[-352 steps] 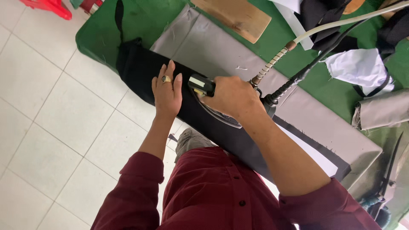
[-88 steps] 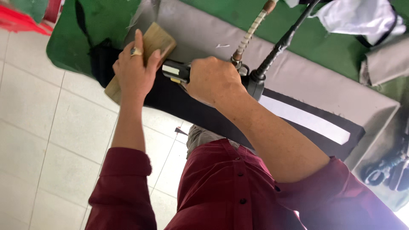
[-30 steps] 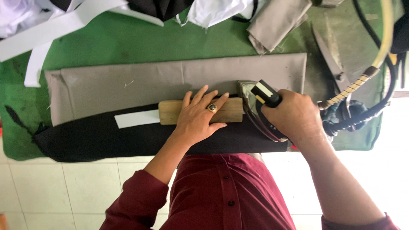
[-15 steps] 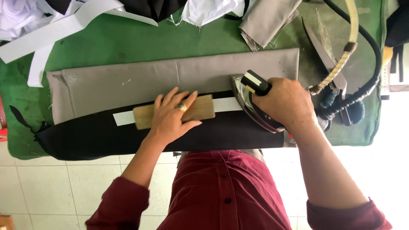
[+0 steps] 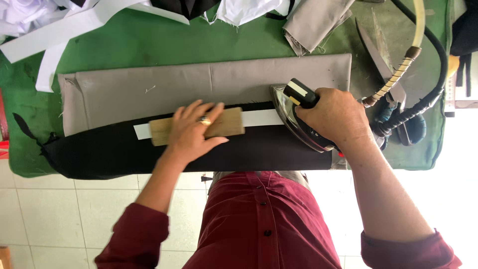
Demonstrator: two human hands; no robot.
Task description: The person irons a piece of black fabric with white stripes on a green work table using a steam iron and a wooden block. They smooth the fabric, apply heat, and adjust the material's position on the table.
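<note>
Right now my left hand (image 5: 194, 130) lies flat on a wooden block (image 5: 199, 131), fingers spread wide across its top and pressing it down, with a ring showing on one finger. That block sits on a white strip (image 5: 261, 118) that runs left to right along the far edge of the black cloth (image 5: 174, 154), and the strip shows at both ends of the block, a short bit to the left and a longer stretch to the right. My right hand (image 5: 333, 117) is closed tight round the black handle of the iron (image 5: 298, 117), which rests at the right end of the white strip, its shiny metal body tilted so the sole faces left toward the block. Block and iron are near each other but apart, with bare strip between them. Just beyond the black cloth lies a long grey cloth (image 5: 199, 84), folded flat and touching it along the far side. Both cloths lie on a green table cover (image 5: 149, 40). Farther away, at the far left, white strips of fabric (image 5: 64, 35) are scattered, and a crumpled grey piece (image 5: 313, 20) lies at the far right. A dark hose (image 5: 428, 84) and a pale tube (image 5: 408, 55) curve away on the right of the iron. Near me, the red shirt (image 5: 264, 224) fills the bottom of the view over the tiled floor (image 5: 59, 214).
</note>
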